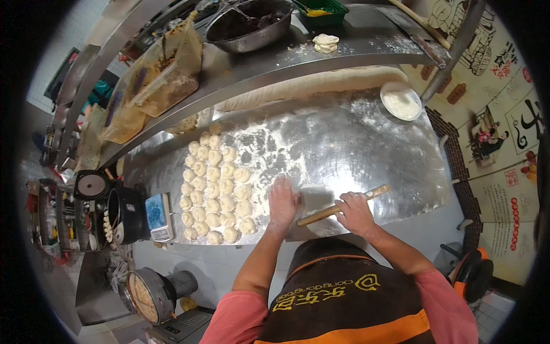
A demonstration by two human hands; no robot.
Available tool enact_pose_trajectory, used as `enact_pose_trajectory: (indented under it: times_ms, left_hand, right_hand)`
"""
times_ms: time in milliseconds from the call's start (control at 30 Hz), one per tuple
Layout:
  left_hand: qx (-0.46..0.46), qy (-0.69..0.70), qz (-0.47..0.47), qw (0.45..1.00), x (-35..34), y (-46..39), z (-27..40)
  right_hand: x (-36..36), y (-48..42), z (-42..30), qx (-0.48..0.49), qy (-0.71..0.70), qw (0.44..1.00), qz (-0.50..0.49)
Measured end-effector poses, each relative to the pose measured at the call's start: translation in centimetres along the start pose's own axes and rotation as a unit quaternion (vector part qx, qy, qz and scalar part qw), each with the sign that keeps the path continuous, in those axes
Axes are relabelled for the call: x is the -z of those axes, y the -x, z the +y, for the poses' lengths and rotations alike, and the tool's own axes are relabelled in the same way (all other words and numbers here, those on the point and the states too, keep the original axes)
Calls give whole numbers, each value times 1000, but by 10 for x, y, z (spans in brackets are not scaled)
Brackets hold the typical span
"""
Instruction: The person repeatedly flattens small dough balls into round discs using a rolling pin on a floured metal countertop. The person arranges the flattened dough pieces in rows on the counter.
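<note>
My right hand [355,211] grips a wooden rolling pin [320,216], which lies slantwise near the front edge of the steel worktable [386,150]. Palm down on the floured surface, my left hand [283,202] is slightly blurred and holds nothing that I can see. To its left are several rows of pale dough balls [213,189], with the nearest ones a short gap from the hand. Loose white flour [262,148] is smeared over the steel beyond my left hand.
A bowl of flour [401,102] stands at the far right corner. A digital scale [159,217] sits at the left end. Along the back runs a long roll of dough [309,86] under a steel shelf [258,73], which carries a metal basin [249,26], a plastic tub [172,73] and a dough piece [325,43].
</note>
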State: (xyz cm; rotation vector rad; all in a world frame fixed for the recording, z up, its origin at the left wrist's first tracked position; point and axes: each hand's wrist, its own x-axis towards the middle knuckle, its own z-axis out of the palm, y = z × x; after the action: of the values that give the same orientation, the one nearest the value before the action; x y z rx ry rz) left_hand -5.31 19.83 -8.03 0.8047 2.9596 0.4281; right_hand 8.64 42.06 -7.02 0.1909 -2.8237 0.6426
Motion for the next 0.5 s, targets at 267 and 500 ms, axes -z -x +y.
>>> enact_pose_trajectory:
  times_ms: [267, 500]
  left_hand:
    - [-20, 45, 70, 996, -6, -18, -13]
    - [90, 219, -28, 971, 35, -15, -47]
  right_hand:
    - [-13, -19, -39, -16, 35, 999, -15]
    - [-24, -33, -69, 8, 55, 997, -49]
